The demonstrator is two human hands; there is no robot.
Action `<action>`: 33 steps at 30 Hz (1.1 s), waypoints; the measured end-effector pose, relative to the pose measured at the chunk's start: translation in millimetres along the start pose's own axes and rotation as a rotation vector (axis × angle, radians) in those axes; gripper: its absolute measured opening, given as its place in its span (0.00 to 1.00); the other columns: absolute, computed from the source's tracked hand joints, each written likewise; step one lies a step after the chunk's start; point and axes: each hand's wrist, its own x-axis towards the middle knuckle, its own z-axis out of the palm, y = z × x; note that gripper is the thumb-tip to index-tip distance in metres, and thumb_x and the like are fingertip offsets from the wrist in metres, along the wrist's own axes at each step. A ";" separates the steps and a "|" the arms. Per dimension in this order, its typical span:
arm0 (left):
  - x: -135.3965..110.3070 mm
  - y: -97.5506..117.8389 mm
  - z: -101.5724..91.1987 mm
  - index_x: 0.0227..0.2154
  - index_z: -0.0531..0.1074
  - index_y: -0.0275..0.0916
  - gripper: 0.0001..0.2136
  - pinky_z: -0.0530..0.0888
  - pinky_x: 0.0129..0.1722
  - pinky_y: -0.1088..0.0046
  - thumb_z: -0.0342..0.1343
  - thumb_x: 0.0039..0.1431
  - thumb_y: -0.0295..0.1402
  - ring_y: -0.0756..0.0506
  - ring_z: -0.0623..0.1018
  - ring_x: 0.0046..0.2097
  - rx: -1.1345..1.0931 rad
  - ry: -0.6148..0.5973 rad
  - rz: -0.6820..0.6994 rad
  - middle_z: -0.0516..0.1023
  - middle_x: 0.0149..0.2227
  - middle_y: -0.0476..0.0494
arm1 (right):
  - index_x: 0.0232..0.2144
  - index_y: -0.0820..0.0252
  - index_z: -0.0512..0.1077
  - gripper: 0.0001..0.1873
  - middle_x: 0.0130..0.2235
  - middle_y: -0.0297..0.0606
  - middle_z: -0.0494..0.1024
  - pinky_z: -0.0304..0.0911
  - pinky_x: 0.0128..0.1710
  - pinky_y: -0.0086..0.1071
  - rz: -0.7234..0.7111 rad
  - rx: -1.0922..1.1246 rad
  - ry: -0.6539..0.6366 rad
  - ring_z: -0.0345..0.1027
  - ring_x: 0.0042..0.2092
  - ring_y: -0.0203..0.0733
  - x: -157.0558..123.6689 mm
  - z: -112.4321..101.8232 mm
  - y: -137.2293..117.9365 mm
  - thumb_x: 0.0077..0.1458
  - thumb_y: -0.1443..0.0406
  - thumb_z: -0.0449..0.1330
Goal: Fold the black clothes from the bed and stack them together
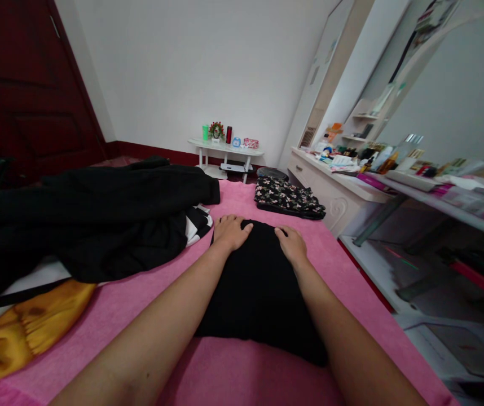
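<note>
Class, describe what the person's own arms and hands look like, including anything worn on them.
Both the left hand and right hand are ungloved, with no ring or watch visible. The left forearm and right forearm are bare, with no sleeves in view. A small round spot marks the left forearm.

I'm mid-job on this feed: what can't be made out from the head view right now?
All in the head view:
Black cloth: the parts under the left hand and right hand are covered by them.
Yellow cloth: cut off by the left edge.
White cloth: partly hidden by the black clothes piled over it.
Labels on the bottles: too small and blurred to read.
</note>
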 end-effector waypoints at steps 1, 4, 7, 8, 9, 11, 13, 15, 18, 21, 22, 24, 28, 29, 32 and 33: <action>0.1 -0.1 0.3 0.53 0.68 0.46 0.26 0.59 0.56 0.58 0.39 0.61 0.53 0.37 0.66 0.56 0.001 0.000 0.000 0.70 0.56 0.43 | 0.45 0.51 0.75 0.19 0.50 0.34 0.75 0.56 0.53 0.36 -0.001 0.002 0.001 0.63 0.53 0.43 0.1 0.0 0.1 0.58 0.56 0.49; 0.0 -0.6 1.0 0.53 0.69 0.46 0.26 0.59 0.55 0.58 0.39 0.61 0.54 0.37 0.66 0.56 0.003 0.007 -0.002 0.70 0.55 0.43 | 0.44 0.52 0.75 0.19 0.50 0.34 0.75 0.56 0.53 0.36 -0.004 0.005 0.004 0.63 0.53 0.43 0.0 -0.5 0.0 0.58 0.56 0.49; -0.1 -0.9 1.4 0.52 0.69 0.46 0.26 0.59 0.55 0.57 0.39 0.61 0.54 0.36 0.66 0.56 0.001 0.013 0.001 0.71 0.55 0.42 | 0.44 0.51 0.75 0.19 0.50 0.34 0.75 0.57 0.53 0.36 -0.006 0.006 0.006 0.64 0.53 0.43 -0.6 -1.2 0.0 0.58 0.56 0.49; -0.1 -0.9 1.4 0.52 0.69 0.46 0.26 0.59 0.55 0.57 0.39 0.61 0.54 0.36 0.66 0.56 0.000 0.013 0.002 0.71 0.55 0.42 | 0.44 0.51 0.75 0.19 0.50 0.34 0.75 0.57 0.53 0.36 -0.006 0.007 0.007 0.64 0.53 0.44 -0.8 -1.3 0.1 0.58 0.55 0.49; 0.0 -0.9 1.3 0.52 0.69 0.47 0.26 0.59 0.55 0.57 0.39 0.61 0.54 0.36 0.66 0.56 -0.001 0.011 0.002 0.70 0.55 0.43 | 0.44 0.51 0.75 0.19 0.50 0.34 0.75 0.57 0.53 0.36 -0.005 0.007 0.008 0.64 0.53 0.44 -1.1 -1.3 0.2 0.58 0.55 0.49; 0.1 -0.9 1.0 0.52 0.69 0.47 0.26 0.58 0.56 0.57 0.39 0.61 0.54 0.36 0.66 0.56 -0.003 0.007 0.001 0.70 0.55 0.43 | 0.44 0.52 0.75 0.19 0.50 0.34 0.75 0.57 0.53 0.36 -0.005 0.010 0.011 0.64 0.53 0.44 -1.3 -1.3 0.4 0.58 0.55 0.49; 0.3 -0.8 0.6 0.53 0.69 0.46 0.26 0.58 0.56 0.57 0.39 0.61 0.53 0.36 0.66 0.56 -0.002 0.004 0.003 0.70 0.55 0.43 | 0.44 0.52 0.75 0.19 0.50 0.34 0.75 0.57 0.53 0.36 -0.007 0.012 0.013 0.64 0.53 0.43 -1.4 -1.0 0.7 0.58 0.55 0.49; 0.5 -0.8 0.5 0.53 0.69 0.46 0.26 0.59 0.55 0.57 0.39 0.61 0.53 0.36 0.66 0.56 0.000 0.002 0.004 0.70 0.55 0.42 | 0.44 0.51 0.75 0.19 0.50 0.34 0.75 0.57 0.53 0.36 -0.009 0.014 0.015 0.64 0.53 0.43 -1.3 -0.7 1.0 0.58 0.56 0.49; 0.5 -1.0 0.5 0.53 0.68 0.46 0.26 0.59 0.55 0.57 0.38 0.61 0.54 0.36 0.66 0.56 0.001 0.005 0.007 0.70 0.55 0.42 | 0.44 0.51 0.75 0.19 0.49 0.34 0.75 0.57 0.54 0.36 -0.009 0.016 0.015 0.64 0.53 0.43 -1.1 -0.4 1.3 0.58 0.56 0.49; 0.6 -1.5 0.9 0.53 0.68 0.46 0.26 0.59 0.55 0.57 0.39 0.61 0.54 0.36 0.66 0.56 0.000 0.006 0.005 0.70 0.55 0.42 | 0.44 0.52 0.75 0.19 0.49 0.33 0.75 0.57 0.54 0.36 -0.011 0.016 0.018 0.64 0.53 0.43 -1.4 -0.5 1.5 0.58 0.56 0.49; 0.7 -1.7 1.2 0.53 0.68 0.47 0.26 0.59 0.55 0.58 0.39 0.61 0.54 0.36 0.66 0.56 0.000 0.007 0.005 0.70 0.55 0.42 | 0.44 0.52 0.75 0.19 0.49 0.33 0.75 0.57 0.54 0.36 -0.012 0.016 0.020 0.64 0.53 0.43 -1.6 -0.6 1.5 0.58 0.56 0.49; 0.8 -1.9 1.6 0.52 0.69 0.47 0.26 0.60 0.55 0.58 0.39 0.61 0.54 0.36 0.66 0.56 0.000 0.011 0.008 0.71 0.55 0.42 | 0.44 0.52 0.75 0.19 0.50 0.33 0.75 0.57 0.54 0.35 -0.016 0.014 0.022 0.64 0.53 0.43 -1.9 -0.8 1.6 0.59 0.56 0.49; 0.7 -1.6 2.0 0.52 0.69 0.47 0.26 0.59 0.55 0.58 0.39 0.61 0.54 0.37 0.66 0.56 0.005 0.010 -0.001 0.70 0.55 0.43 | 0.44 0.52 0.75 0.19 0.49 0.34 0.75 0.57 0.53 0.35 -0.025 0.004 0.015 0.64 0.52 0.42 -2.0 -0.7 2.3 0.59 0.56 0.49; 0.7 -1.4 1.9 0.52 0.68 0.47 0.26 0.59 0.55 0.58 0.39 0.61 0.54 0.37 0.66 0.56 0.007 0.007 -0.003 0.70 0.56 0.43 | 0.45 0.52 0.75 0.19 0.49 0.34 0.75 0.57 0.53 0.35 -0.026 0.000 0.012 0.64 0.52 0.42 -1.9 -0.6 2.5 0.59 0.56 0.48; 0.4 -0.3 1.2 0.53 0.68 0.47 0.26 0.58 0.56 0.57 0.39 0.60 0.54 0.36 0.65 0.57 0.015 -0.007 -0.001 0.69 0.56 0.42 | 0.46 0.52 0.74 0.20 0.50 0.34 0.75 0.56 0.54 0.36 -0.029 -0.013 -0.004 0.63 0.53 0.43 -1.4 -0.1 2.8 0.60 0.55 0.48; 0.2 0.1 0.9 0.53 0.68 0.46 0.26 0.58 0.56 0.57 0.39 0.60 0.54 0.36 0.65 0.57 0.019 -0.011 -0.002 0.69 0.56 0.42 | 0.46 0.52 0.73 0.20 0.51 0.34 0.74 0.56 0.55 0.36 -0.030 -0.019 -0.012 0.63 0.54 0.43 -1.3 0.0 2.8 0.60 0.55 0.47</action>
